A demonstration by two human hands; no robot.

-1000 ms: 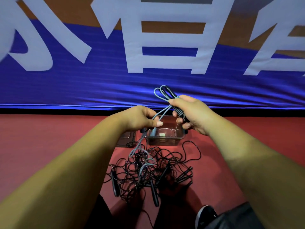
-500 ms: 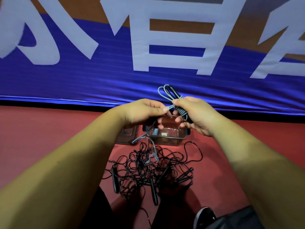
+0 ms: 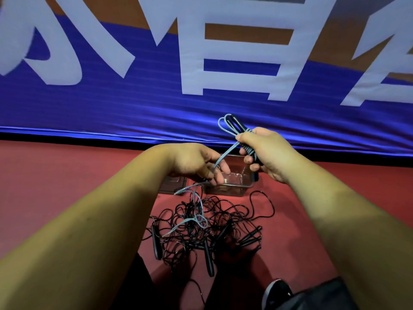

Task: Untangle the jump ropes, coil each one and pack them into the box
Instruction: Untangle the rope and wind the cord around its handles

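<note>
Grey jump rope part-coiled, held above the clear box and a black tangle.
The right hand grips the bundle with fingers curled tight, its long axis tilted up-left toward the banner and loops uppermost. The loose cord slants down to the left hand, pinched between thumb and fingers, which partly hide the box. Black ropes sprawl on the red floor near a shoe.

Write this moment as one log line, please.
phase: coiling | right hand: grips grey-blue jump rope bundle | left hand: pinches its loose strand | red floor: clear plastic box, tangled black ropes
</note>
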